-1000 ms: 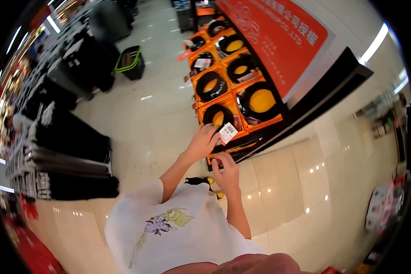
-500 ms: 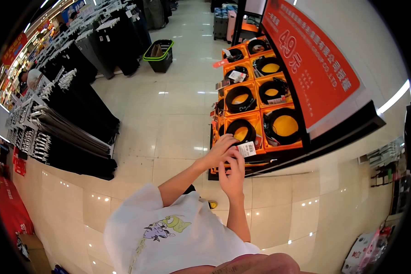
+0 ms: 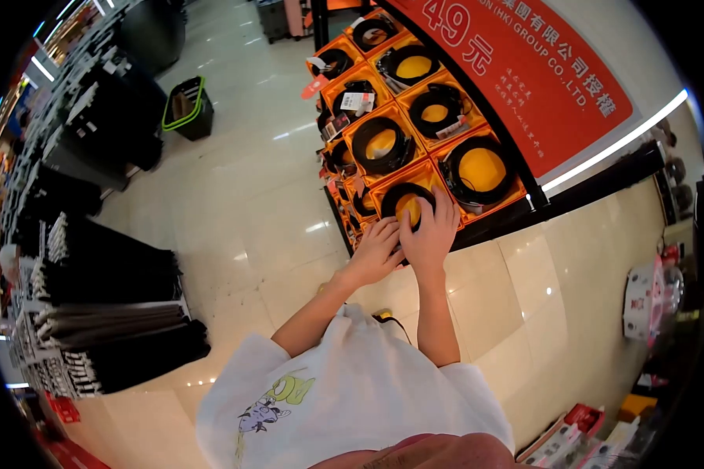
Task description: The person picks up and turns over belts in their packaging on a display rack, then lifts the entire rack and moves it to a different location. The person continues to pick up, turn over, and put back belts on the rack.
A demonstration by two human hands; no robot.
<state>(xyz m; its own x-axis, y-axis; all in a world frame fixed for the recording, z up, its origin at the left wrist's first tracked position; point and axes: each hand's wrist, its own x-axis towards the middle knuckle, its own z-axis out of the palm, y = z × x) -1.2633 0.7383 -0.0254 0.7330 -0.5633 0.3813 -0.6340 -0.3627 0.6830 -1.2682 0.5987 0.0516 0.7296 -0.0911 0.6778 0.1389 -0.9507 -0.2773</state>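
Several coiled black belts lie in orange boxes on a display rack. My right hand (image 3: 432, 234) rests on the coiled belt (image 3: 403, 195) in the front box, its fingers spread over the coil's right side and the box's edge. Beside it, my left hand (image 3: 374, 252) lies at the lower left edge of the same box, fingers apart. Both hands nearly touch. Another coiled belt (image 3: 380, 146) sits in the box behind, and a larger coil (image 3: 479, 170) is in the box to the right. The white tag seen earlier at my hands is hidden.
A red sign (image 3: 540, 86) rises along the rack's right side, above a black rail (image 3: 602, 184). A black basket with a green rim (image 3: 188, 109) stands on the tiled floor. Racks of dark trousers (image 3: 117, 273) line the left. Packaged goods (image 3: 649, 301) are at the right.
The view has turned and shifted. My right hand has moved up onto the belt coil, and my left hand has come down to the box's lower left. The white tag has gone from sight.
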